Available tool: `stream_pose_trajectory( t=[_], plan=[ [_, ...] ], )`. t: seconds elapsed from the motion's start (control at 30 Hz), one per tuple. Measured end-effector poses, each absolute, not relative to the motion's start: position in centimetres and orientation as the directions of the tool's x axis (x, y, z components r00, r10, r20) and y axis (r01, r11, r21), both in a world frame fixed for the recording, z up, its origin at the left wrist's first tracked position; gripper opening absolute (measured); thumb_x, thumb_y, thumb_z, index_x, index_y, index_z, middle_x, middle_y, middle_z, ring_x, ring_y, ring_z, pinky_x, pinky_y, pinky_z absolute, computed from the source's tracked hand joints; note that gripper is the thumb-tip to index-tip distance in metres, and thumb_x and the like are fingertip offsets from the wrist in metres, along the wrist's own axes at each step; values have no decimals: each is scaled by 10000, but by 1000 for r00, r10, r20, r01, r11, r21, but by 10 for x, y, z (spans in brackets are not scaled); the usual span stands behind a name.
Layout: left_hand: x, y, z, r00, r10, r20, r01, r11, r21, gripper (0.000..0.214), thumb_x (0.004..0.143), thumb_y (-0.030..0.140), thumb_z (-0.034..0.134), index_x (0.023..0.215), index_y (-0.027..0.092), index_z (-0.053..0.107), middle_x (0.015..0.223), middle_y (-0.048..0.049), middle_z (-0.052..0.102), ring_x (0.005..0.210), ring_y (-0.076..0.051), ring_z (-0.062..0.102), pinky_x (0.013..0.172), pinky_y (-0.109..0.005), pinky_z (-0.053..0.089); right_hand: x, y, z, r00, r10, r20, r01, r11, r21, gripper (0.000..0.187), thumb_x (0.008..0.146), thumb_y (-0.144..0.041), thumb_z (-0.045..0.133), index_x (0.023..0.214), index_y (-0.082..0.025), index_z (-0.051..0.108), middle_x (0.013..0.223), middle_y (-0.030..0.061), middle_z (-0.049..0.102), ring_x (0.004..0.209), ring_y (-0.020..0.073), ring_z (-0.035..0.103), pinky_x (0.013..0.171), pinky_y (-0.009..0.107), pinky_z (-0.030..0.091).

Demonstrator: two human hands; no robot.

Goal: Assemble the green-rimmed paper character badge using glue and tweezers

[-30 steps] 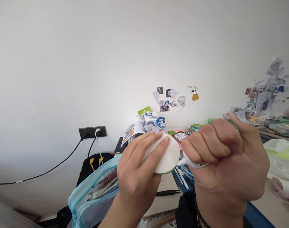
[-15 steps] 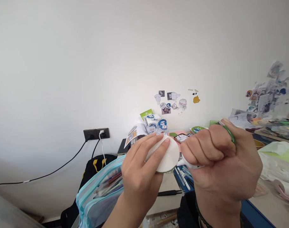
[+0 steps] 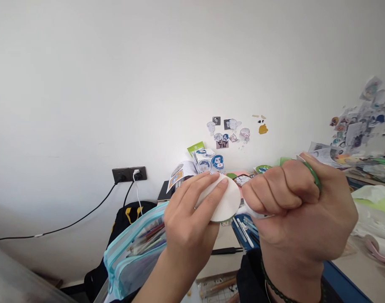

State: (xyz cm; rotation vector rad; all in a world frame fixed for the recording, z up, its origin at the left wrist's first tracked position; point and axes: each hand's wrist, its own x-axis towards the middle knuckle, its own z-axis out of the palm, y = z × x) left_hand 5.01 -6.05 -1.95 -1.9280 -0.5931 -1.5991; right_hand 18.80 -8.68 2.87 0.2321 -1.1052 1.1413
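My left hand (image 3: 188,229) holds a round white disc (image 3: 225,202) up in front of me, fingers pressed over its face. My right hand (image 3: 301,210) is a closed fist round a green-and-white tool (image 3: 312,174). The tool's white lower end (image 3: 254,213) sticks out of the fist close to the disc's right edge. What the tool is cannot be made out. A dark cord bracelet (image 3: 274,286) sits on my right wrist.
A light-blue zip pouch of pens (image 3: 132,252) lies below my left hand. Pens (image 3: 244,229), stickers and paper cut-outs (image 3: 208,162) cover the desk behind. Stickers (image 3: 228,132) are on the white wall. A socket with cables (image 3: 129,174) sits at left, above a black bag (image 3: 129,214).
Both hands keep their grip and stay together. The view shifted slightly; the disc sits a little further right and higher than a second ago.
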Motion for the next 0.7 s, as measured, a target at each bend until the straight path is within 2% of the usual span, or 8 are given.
stream_pose_trajectory(
  t=[0.33, 0.53, 0.7],
  plan=[
    [50, -60, -21, 181, -21, 983, 648, -749, -136, 354, 810, -40, 568, 1070, 164, 693, 1068, -103, 739, 1041, -230, 690, 894, -387, 587, 187, -87, 30, -14, 612, 790, -815, 451, -364, 465, 873, -264, 439, 527, -209, 133, 431, -89, 104, 377, 65, 90, 363, 242, 168],
    [49, -57, -22, 192, -8, 981, 653, -745, -134, 350, 827, -11, 567, 1089, 185, 691, 1087, -102, 740, 1044, -242, 693, 903, -409, 587, 195, -81, 31, -52, 622, 782, -844, 391, -367, 501, 898, -279, 470, 528, -208, 139, 435, -97, 109, 363, 60, 100, 359, 219, 190],
    [48, -47, -31, 215, 80, 973, 651, -754, -82, 397, 813, -38, 550, 1122, 181, 671, 1130, -121, 726, 1081, -244, 674, 910, -411, 579, 201, -86, 36, 22, 690, 724, -847, 397, -353, 550, 839, -330, 641, 559, -206, 185, 476, -110, 155, 380, 43, 154, 393, 186, 265]
  ],
)
